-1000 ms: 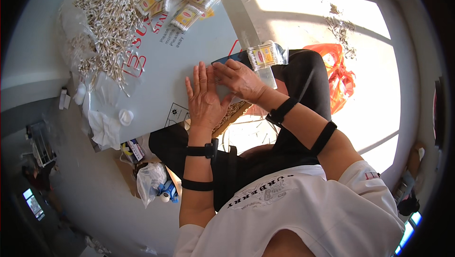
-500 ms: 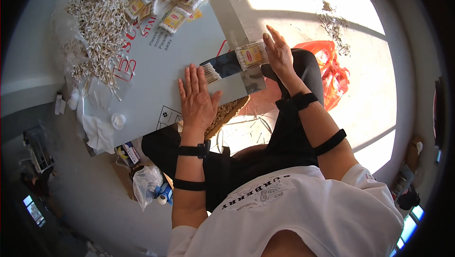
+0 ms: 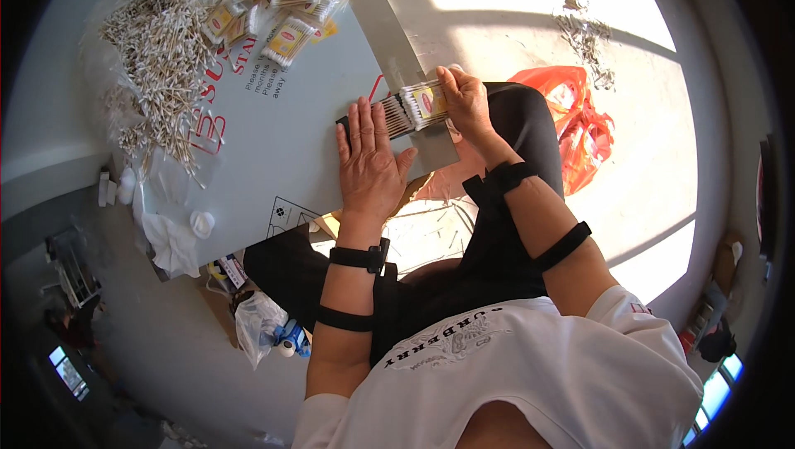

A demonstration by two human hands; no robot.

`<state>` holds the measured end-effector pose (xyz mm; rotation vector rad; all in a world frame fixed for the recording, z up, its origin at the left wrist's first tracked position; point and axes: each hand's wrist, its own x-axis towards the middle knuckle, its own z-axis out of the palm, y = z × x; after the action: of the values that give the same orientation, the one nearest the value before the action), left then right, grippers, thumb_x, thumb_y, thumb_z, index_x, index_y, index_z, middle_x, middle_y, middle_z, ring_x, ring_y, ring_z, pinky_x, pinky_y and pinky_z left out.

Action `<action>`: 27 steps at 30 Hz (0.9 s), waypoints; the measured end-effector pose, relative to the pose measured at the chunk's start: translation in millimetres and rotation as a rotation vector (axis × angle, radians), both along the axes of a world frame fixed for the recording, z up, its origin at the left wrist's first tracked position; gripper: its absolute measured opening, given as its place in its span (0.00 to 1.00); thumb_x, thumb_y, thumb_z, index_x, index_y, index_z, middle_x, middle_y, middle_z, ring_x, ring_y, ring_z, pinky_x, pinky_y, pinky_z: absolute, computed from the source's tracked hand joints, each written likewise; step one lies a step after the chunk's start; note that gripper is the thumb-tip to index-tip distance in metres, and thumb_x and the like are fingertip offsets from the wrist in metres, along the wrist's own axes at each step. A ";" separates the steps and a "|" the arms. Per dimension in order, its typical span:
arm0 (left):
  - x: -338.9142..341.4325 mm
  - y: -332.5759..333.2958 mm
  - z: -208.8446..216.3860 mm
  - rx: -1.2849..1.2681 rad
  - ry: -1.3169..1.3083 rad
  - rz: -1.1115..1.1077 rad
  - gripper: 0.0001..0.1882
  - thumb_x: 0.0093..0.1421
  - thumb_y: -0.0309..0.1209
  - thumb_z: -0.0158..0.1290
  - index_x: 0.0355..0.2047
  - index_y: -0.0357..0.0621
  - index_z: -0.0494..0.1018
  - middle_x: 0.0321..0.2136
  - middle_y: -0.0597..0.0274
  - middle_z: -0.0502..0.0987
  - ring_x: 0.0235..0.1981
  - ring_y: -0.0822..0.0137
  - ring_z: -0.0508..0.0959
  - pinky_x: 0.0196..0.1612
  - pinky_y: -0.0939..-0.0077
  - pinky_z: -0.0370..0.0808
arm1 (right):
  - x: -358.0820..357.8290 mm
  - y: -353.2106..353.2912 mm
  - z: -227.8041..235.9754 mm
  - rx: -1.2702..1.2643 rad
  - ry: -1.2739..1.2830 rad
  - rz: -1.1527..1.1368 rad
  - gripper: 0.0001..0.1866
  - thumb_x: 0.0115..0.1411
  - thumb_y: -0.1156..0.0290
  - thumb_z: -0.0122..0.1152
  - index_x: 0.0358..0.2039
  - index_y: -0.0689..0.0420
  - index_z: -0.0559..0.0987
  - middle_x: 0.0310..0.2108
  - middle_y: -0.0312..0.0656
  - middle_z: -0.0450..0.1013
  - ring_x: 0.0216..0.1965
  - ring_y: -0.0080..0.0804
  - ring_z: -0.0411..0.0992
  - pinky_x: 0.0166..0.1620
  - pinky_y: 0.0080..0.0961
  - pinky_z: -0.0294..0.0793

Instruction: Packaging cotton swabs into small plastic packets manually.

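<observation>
On the grey board [image 3: 273, 176] lies a small row of loose cotton swabs [image 3: 396, 116], over a dark strip. My left hand [image 3: 370, 163] rests flat beside this row, fingers stretched out, their tips touching or nearly touching its left end. At the row's right end is a pack of cotton swabs [image 3: 424, 104] with a yellow label, its left end against the loose ones. My right hand [image 3: 468, 105] grips the pack's right end, thumb on top; the fingers beneath are partly hidden.
A big heap of loose cotton swabs [image 3: 161, 68] in clear plastic covers the board's far left. Several filled swab packs [image 3: 290, 39] lie beside it. White tissue [image 3: 170, 242] hangs at the near left corner. A red plastic bag [image 3: 580, 130] stands on the floor at right.
My left hand has slid right along with the loose swabs, closing the gap to the pack. My right hand has shifted left and gone from open beside the pack to gripping it.
</observation>
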<state>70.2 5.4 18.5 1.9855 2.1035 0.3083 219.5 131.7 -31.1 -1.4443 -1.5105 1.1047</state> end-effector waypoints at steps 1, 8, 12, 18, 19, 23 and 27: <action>2.7 2.3 0.7 0.004 -0.001 -0.001 0.42 0.62 0.48 0.48 0.67 0.35 0.46 0.69 0.46 0.44 0.71 0.52 0.42 0.70 0.53 0.38 | 0.0 -0.4 1.0 -0.010 0.000 -0.002 0.24 0.66 0.54 0.53 0.22 0.63 0.72 0.14 0.46 0.64 0.17 0.30 0.59 0.25 0.31 0.65; 18.8 14.1 -0.6 0.023 -0.028 -0.012 0.41 0.62 0.46 0.49 0.67 0.35 0.46 0.69 0.47 0.46 0.71 0.51 0.43 0.70 0.52 0.40 | -0.8 0.1 2.7 0.044 -0.005 -0.027 0.23 0.65 0.56 0.54 0.23 0.64 0.73 0.13 0.47 0.64 0.17 0.30 0.57 0.24 0.30 0.64; 23.1 16.4 -2.7 0.036 -0.007 -0.017 0.41 0.62 0.46 0.49 0.67 0.34 0.47 0.69 0.46 0.46 0.71 0.51 0.44 0.70 0.51 0.40 | -0.2 -2.8 7.4 0.032 -0.027 -0.016 0.22 0.65 0.57 0.55 0.23 0.64 0.73 0.14 0.47 0.64 0.17 0.30 0.57 0.24 0.30 0.65; 9.8 23.4 -10.9 0.368 -0.572 0.157 0.33 0.67 0.41 0.43 0.67 0.36 0.49 0.68 0.45 0.48 0.70 0.50 0.47 0.69 0.56 0.46 | -1.7 -0.6 -4.3 -0.065 0.442 -0.146 0.22 0.65 0.55 0.56 0.24 0.61 0.76 0.18 0.33 0.70 0.21 0.21 0.64 0.26 0.24 0.66; 6.9 27.8 -13.8 0.430 -0.659 0.208 0.30 0.69 0.39 0.41 0.66 0.37 0.51 0.68 0.46 0.49 0.69 0.52 0.49 0.68 0.58 0.47 | 2.0 0.3 -5.9 -0.066 0.443 -0.146 0.22 0.65 0.55 0.56 0.24 0.61 0.76 0.18 0.33 0.70 0.21 0.21 0.64 0.26 0.24 0.66; 15.4 39.4 -14.6 0.470 -0.944 0.286 0.27 0.71 0.38 0.37 0.65 0.35 0.53 0.67 0.48 0.52 0.69 0.55 0.51 0.69 0.60 0.48 | 12.0 3.0 -16.2 -0.530 0.776 -0.047 0.18 0.65 0.55 0.57 0.29 0.58 0.76 0.22 0.33 0.72 0.22 0.21 0.70 0.28 0.21 0.72; 25.5 42.6 -17.5 0.558 -1.199 0.361 0.30 0.71 0.42 0.36 0.65 0.30 0.51 0.67 0.46 0.52 0.68 0.54 0.51 0.69 0.60 0.45 | 5.4 -1.6 -5.1 -0.479 0.712 -0.054 0.19 0.65 0.55 0.56 0.24 0.57 0.75 0.21 0.31 0.70 0.21 0.18 0.67 0.27 0.18 0.69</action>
<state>95.7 48.0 1.0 1.0027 1.5366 1.7599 224.9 130.1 -36.2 -1.1686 -0.7270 1.7863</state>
